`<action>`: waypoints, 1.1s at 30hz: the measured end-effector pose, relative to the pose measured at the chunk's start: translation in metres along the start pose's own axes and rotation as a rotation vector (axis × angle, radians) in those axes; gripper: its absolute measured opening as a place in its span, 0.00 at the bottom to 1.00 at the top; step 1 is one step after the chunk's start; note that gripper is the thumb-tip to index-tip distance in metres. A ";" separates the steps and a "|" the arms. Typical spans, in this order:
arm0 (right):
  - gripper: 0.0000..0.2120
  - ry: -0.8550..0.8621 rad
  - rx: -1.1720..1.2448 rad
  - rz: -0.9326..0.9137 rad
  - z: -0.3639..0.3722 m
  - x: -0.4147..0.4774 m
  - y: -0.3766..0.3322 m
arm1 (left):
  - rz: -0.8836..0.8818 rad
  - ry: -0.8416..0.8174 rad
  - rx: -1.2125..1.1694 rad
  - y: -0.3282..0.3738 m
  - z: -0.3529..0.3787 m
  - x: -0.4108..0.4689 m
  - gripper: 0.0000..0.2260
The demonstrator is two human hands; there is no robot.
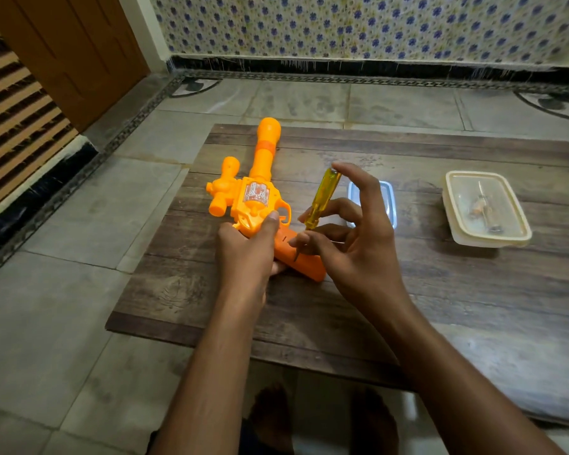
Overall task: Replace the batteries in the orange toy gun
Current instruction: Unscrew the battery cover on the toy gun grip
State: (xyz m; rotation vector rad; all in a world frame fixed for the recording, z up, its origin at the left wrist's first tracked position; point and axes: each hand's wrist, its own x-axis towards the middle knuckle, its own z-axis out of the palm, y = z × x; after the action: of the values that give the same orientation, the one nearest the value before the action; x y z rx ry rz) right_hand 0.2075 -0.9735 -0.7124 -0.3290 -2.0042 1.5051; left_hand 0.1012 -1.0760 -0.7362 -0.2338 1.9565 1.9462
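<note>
Orange toy gun (250, 192) lies flat on the wooden desk (342, 307), barrel pointing away from you, grip twd you. Your L hand (247, 247) holds it at the grip/trigger area, fingers (271, 221) wrapped round the body, thumb up by the trigger guard. Your R hand (358, 244) has the yellow-handled screwdriver (321, 198), near upright: index tip on top of the handle, thumb & other fingers pinching low on the handle and shaft. Its tip touches the gun's grip, beside a small slot. Just behind the R hand is a small clear tray w/ blue rim (390, 198). Further R sits a lidded plastic box (486, 208); contents too blurry to tell.
</note>
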 end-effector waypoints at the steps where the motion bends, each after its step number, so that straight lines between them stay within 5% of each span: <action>1: 0.37 -0.012 0.002 -0.015 0.001 -0.001 -0.001 | -0.001 0.005 0.000 0.000 0.000 0.000 0.20; 13: 0.38 0.075 0.032 -0.058 0.002 0.000 0.001 | 0.003 -0.003 -0.013 0.002 0.001 -0.001 0.28; 29: 0.35 -0.057 -0.071 -0.204 0.007 0.002 -0.007 | 0.023 0.018 0.013 0.000 0.000 -0.001 0.24; 33: 0.38 -0.093 -0.141 -0.257 0.010 0.003 -0.008 | 0.060 -0.030 -0.021 0.000 -0.001 -0.002 0.14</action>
State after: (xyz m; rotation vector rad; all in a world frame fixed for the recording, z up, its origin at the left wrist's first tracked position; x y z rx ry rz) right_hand 0.2002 -0.9827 -0.7057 -0.0543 -2.1385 1.2438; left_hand 0.1027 -1.0772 -0.7361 -0.1523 1.9467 1.9966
